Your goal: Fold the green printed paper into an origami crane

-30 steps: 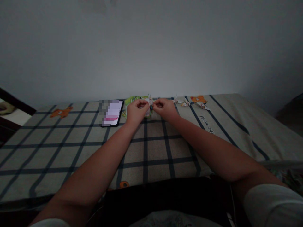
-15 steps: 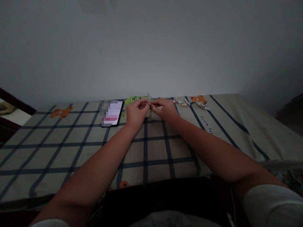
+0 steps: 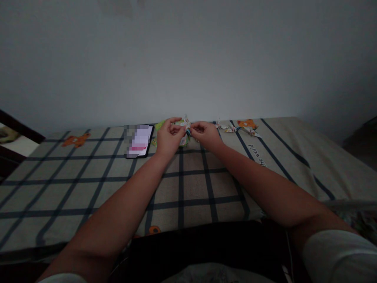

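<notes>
A small twist-wrapped candy [image 3: 187, 125], whitish with a blue-green part, stands upright between my two hands. My left hand [image 3: 170, 136] pinches it from the left with thumb and a fingertip, the upper finger stretched out above. On the other side, my right hand [image 3: 207, 135] has its thumb and fingertips closed on the same candy. Behind and below my left hand lies a green printed packet [image 3: 160, 125], partly covered by the hand. Several similar twisted white wrappers or wrapped candies [image 3: 228, 127] lie in a row to the right of my right hand.
A phone [image 3: 140, 141] with a lit screen lies left of my left hand. The checked cloth [image 3: 194, 184] covers the table, printed with orange bears and lettering. A bare wall [image 3: 188, 59] rises directly behind the table's far edge.
The candy's wrapper has turned, so more of its white end and blue-green part shows. My left hand's upper finger has lifted and straightened away from it.
</notes>
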Action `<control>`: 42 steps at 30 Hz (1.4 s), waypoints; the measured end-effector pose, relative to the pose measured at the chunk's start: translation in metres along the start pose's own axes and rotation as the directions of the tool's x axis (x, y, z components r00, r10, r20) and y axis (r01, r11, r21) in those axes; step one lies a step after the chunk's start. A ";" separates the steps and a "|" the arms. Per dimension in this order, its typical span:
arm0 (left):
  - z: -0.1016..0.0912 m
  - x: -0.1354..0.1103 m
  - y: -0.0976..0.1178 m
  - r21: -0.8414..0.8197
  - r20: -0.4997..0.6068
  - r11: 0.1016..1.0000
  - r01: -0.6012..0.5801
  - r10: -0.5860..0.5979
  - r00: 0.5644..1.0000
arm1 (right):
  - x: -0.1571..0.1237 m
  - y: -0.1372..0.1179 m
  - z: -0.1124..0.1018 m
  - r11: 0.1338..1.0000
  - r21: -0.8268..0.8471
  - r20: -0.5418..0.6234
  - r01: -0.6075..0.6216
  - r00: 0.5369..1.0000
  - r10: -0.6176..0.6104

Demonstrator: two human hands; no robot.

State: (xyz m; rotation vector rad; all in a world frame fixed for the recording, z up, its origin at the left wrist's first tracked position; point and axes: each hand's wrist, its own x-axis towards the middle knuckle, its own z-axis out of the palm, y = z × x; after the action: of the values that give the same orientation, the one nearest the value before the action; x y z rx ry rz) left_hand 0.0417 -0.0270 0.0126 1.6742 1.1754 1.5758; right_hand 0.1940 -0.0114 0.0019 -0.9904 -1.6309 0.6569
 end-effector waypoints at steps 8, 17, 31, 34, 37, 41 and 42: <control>-0.012 0.002 0.003 0.293 0.180 0.897 -0.332 0.289 0.940 | 0.005 0.009 -0.004 0.987 0.157 0.108 0.025 0.993 -0.043; -0.017 0.007 -0.001 0.251 0.250 0.914 -0.318 0.256 0.934 | 0.006 0.003 -0.018 0.937 0.330 0.199 -0.119 0.978 0.054; -0.017 0.009 0.004 0.112 0.202 0.992 -0.051 0.027 0.979 | 0.011 0.007 -0.028 0.984 0.176 0.227 -0.027 0.974 -0.014; -0.017 0.010 0.004 0.094 0.197 0.996 -0.008 -0.011 0.980 | 0.011 0.009 -0.027 0.986 0.166 0.227 -0.021 0.974 -0.018; -0.017 0.012 0.000 0.085 0.211 0.996 0.009 -0.027 0.977 | 0.012 0.011 -0.026 0.987 0.161 0.228 -0.019 0.973 -0.018; -0.017 0.013 -0.004 0.089 0.230 0.996 -0.016 -0.005 0.973 | 0.011 0.008 -0.026 0.992 0.127 0.179 0.005 0.983 -0.027; -0.016 0.012 -0.003 0.103 0.222 0.994 -0.037 0.013 0.975 | 0.010 0.007 -0.026 0.993 0.115 0.171 0.012 0.985 -0.032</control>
State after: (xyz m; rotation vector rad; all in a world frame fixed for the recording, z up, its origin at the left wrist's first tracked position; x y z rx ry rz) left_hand 0.0242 -0.0178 0.0185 1.8850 1.1432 1.3198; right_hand 0.2196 -0.0010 0.0087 -0.8509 -1.7319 0.8305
